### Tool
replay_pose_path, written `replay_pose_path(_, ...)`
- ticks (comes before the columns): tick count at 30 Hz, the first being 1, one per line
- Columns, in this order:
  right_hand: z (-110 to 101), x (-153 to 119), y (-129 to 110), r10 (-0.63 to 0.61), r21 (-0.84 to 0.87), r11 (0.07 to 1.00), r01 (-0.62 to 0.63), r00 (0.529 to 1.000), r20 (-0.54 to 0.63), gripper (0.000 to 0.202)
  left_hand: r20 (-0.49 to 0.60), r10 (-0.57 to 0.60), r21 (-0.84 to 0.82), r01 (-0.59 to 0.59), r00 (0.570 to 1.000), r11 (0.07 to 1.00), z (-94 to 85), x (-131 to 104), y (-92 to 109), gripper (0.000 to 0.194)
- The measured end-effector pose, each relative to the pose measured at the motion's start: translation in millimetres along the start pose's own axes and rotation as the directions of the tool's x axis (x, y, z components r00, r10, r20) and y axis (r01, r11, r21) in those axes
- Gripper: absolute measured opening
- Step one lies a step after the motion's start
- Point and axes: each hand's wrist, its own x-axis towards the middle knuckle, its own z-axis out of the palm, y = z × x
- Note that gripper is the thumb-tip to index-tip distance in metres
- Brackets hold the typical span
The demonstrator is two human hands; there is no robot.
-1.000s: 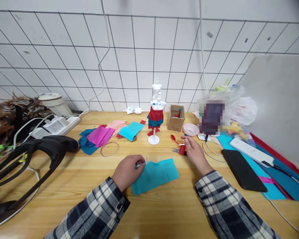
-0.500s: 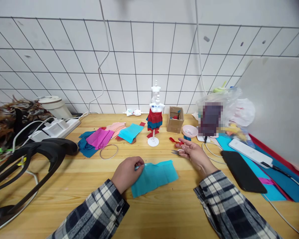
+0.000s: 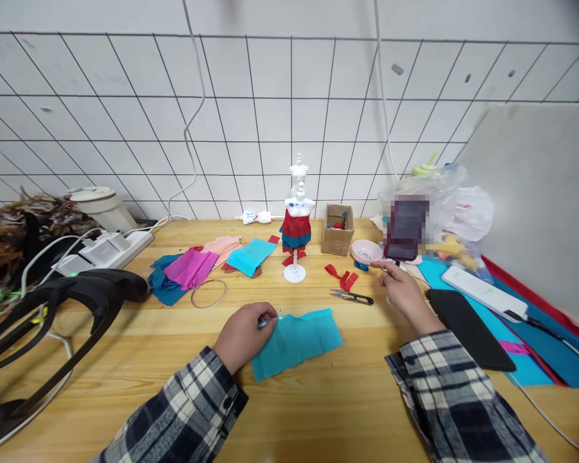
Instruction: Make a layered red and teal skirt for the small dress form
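Observation:
My left hand (image 3: 245, 335) pinches the upper left corner of a turquoise cloth piece (image 3: 299, 344), which lies on the table. My right hand (image 3: 408, 299) is raised to the right of the cloth, thumb and forefinger drawn together at the tips. Whatever they may hold is too fine to make out. Just left of that hand lie black-handled thread snips (image 3: 352, 297) and red cloth scraps (image 3: 342, 276). Behind stands a small white dress form (image 3: 299, 204) wearing a red and blue cloth skirt (image 3: 296, 233).
At the back are a cardboard box (image 3: 338, 230) and a pink bowl (image 3: 367, 251) of beads. Coloured cloth pieces (image 3: 193, 269) and a hoop (image 3: 208, 294) lie left. A black headset frame (image 3: 91, 321) stands far left; a black phone (image 3: 470, 329) lies right.
My right hand has moved right and slightly up, away from the cloth, uncovering the snips and red scraps. My left hand keeps its place on the cloth.

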Motion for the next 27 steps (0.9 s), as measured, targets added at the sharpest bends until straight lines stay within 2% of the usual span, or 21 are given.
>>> replay_pose_path(2,3,0,0,-0.033,-0.132,0.991,0.031,0.999,-0.012,0.039,0.001,0.005,0.004,-0.005,1.000,1.000,0.8,0,-1,0.015)
replay_pose_path(5,12,-6,-8,-0.052,-0.334,0.938,0.093,0.990,0.129,0.035,-0.003,0.009,0.006,-0.009,1.000,1.000,2.0,0,-2,0.016)
replay_pose_path(7,18,-9,-13,-0.051,-0.441,0.889,0.123,0.984,0.172,0.033,-0.003,0.016,-0.001,-0.016,1.000,1.000,2.5,0,-3,0.016)
replay_pose_path(10,24,-8,-15,-0.025,-0.508,0.854,0.109,0.985,0.171,0.028,0.000,0.027,-0.004,-0.027,1.000,1.000,2.5,1,-4,0.017)
replay_pose_path(13,25,-6,-12,-0.025,-0.491,0.864,0.109,0.984,0.176,0.023,-0.002,0.034,-0.001,-0.034,0.999,0.999,1.9,1,-5,0.017)
replay_pose_path(16,22,-7,-7,-0.039,-0.428,0.896,0.115,0.983,0.181,0.019,-0.009,0.030,-0.002,-0.030,1.000,1.000,1.6,1,-5,0.018)
replay_pose_path(19,17,-8,-3,-0.066,-0.295,0.948,0.121,0.980,0.187,0.018,-0.008,0.027,-0.013,-0.027,1.000,1.000,2.4,1,-7,0.018)
replay_pose_path(24,11,-6,-4,-0.104,0.024,0.994,0.102,0.988,0.117,0.026,-0.014,0.026,-0.026,-0.026,1.000,0.999,4.2,1,-9,0.017)
replay_pose_path(27,11,-6,-7,-0.100,0.290,0.954,0.076,0.993,0.069,0.034,-0.017,0.030,-0.025,-0.031,0.999,0.999,4.2,1,-9,0.017)
